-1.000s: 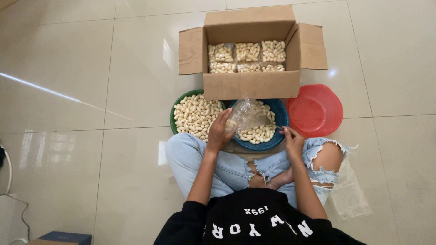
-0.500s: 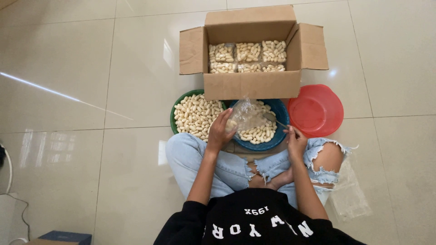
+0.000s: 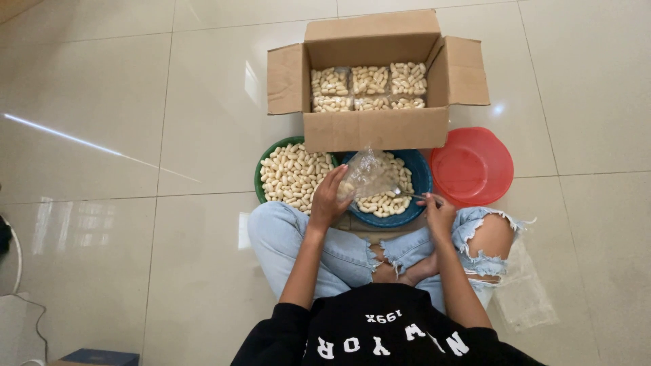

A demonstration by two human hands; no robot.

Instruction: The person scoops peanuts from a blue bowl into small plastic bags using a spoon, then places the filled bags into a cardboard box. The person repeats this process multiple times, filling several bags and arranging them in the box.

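My left hand (image 3: 330, 198) holds a clear plastic bag (image 3: 367, 173) upright over the blue bowl (image 3: 418, 177), which holds pale cashew-like nuts. My right hand (image 3: 438, 211) grips a thin metal spoon (image 3: 407, 194) that reaches into the blue bowl toward the bag. A green bowl (image 3: 260, 173) heaped with the same nuts sits just left of my left hand. Behind both bowls stands an open cardboard box (image 3: 376, 127) with several filled clear packets of nuts (image 3: 368, 87) lined up inside.
An upturned red plastic bowl (image 3: 472, 165) lies right of the blue bowl. Flat clear bags (image 3: 525, 291) rest on the tiled floor by my right knee. I sit cross-legged in ripped jeans. A dark blue box (image 3: 100, 356) and a white cable (image 3: 16, 261) lie at the left.
My right hand has lifted slightly from my knee toward the blue bowl with the spoon. The bag in my left hand stays in place.
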